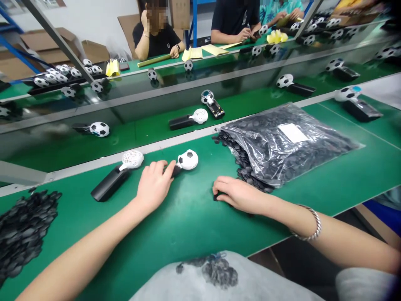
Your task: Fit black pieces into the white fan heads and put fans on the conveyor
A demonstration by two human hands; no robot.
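The bag, clear plastic and full of small black pieces, lies on the green bench, a white label on its upper face. Loose pieces spill from its left end. Just beside that spill, the person's right hand is narrow, fingertips closed on a small black piece at the bench surface.

Further left of the bag, a gadget with a football-patterned head points its white-and-black head towards the bag. The left hand lies over its dark handle, thumb touching near the neck; the handle is mostly covered, so I cannot tell how tightly the fingers close.

Beyond that hand from the bag rests a gadget with a white lattice head, its black handle angled down and away. Farthest left of the bag is a heap of flat black pieces. Behind the bag, more ball-headed gadgets lie in the green channel.
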